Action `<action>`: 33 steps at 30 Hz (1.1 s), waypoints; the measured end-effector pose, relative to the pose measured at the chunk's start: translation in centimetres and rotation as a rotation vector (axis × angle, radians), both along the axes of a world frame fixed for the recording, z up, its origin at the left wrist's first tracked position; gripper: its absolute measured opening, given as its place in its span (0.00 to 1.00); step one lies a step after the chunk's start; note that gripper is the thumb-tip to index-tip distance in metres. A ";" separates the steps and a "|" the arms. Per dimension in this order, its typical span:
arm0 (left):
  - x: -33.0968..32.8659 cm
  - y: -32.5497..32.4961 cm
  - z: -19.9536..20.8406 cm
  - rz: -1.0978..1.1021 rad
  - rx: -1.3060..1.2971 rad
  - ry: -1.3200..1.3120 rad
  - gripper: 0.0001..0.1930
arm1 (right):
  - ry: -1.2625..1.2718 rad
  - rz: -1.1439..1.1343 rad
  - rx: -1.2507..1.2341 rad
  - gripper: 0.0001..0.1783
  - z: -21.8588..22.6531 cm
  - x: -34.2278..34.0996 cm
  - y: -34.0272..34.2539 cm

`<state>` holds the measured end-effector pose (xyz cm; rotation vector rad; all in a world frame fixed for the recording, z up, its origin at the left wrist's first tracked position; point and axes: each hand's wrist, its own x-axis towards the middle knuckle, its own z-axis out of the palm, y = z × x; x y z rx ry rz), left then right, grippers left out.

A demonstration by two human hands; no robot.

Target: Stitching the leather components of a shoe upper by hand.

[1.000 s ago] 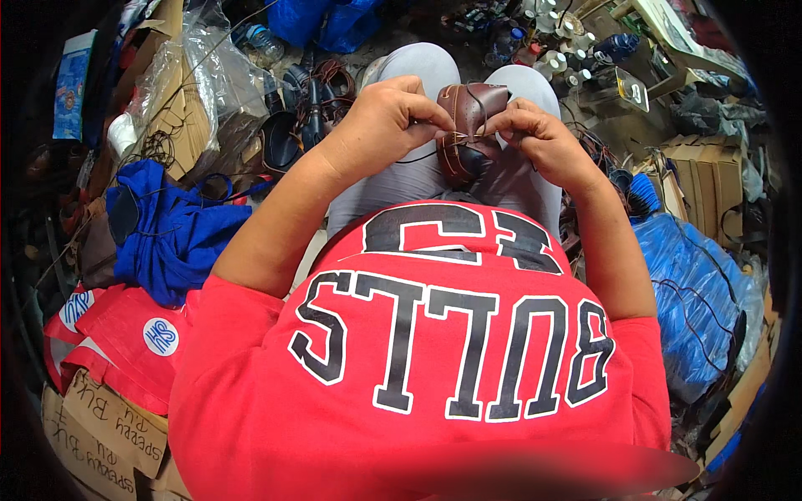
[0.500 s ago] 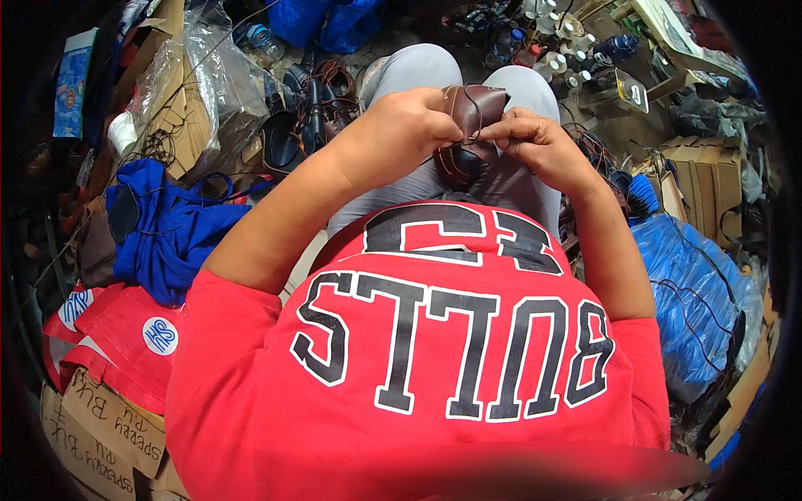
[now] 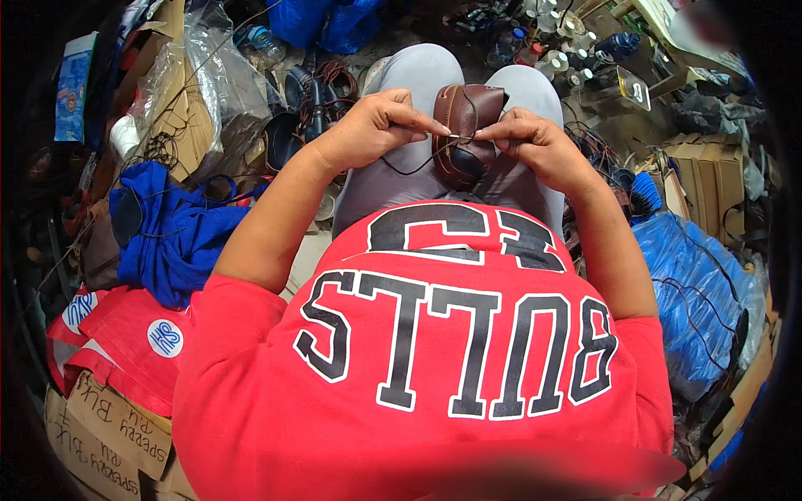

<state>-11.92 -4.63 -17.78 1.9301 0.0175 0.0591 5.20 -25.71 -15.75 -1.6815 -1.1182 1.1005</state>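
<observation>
The wearer's red short-sleeved shirt with large black, white-edged lettering was nearest. Beyond it, the brown leather shoe with pale edge stitching and a darker toe sat between the knees of the light grey trousers. The left hand had its grip together, clamped on one end of a thin, pale, needle-like piece held across the shoe. The right hand was at the other end, fingertips close together; whether its grip was clamped on the piece could not be told. A thin dark cord looped from the shoe over the left thigh.

Bunched royal-blue cloth lay to the left, and a bundle wrapped in translucent blue plastic to the right. Farther off stood a cluster of white-capped bottles, with a bright blue plastic bag near the far edge.
</observation>
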 end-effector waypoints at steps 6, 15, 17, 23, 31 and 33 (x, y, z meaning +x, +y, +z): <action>1.5 0.5 -0.5 -0.061 -0.040 -0.019 0.14 | 0.016 -0.004 -0.005 0.26 -0.7 0.1 0.2; 2.0 1.1 0.3 -0.148 0.055 -0.122 0.14 | -0.006 0.007 -0.040 0.19 0.5 0.6 -0.1; 1.6 0.9 0.6 -0.126 0.047 -0.014 0.17 | 0.002 -0.011 -0.047 0.17 0.7 0.4 -0.4; 1.6 0.7 0.3 -0.078 0.009 -0.033 0.15 | 0.261 -0.167 -0.079 0.15 0.0 -1.2 -0.2; -0.4 -2.8 -0.3 0.198 -0.252 0.126 0.09 | 0.319 -0.270 -0.061 0.16 0.1 -3.3 -0.3; -1.0 -3.3 -0.2 0.281 -0.331 0.183 0.09 | 0.319 -0.290 -0.069 0.16 0.4 -3.5 -0.4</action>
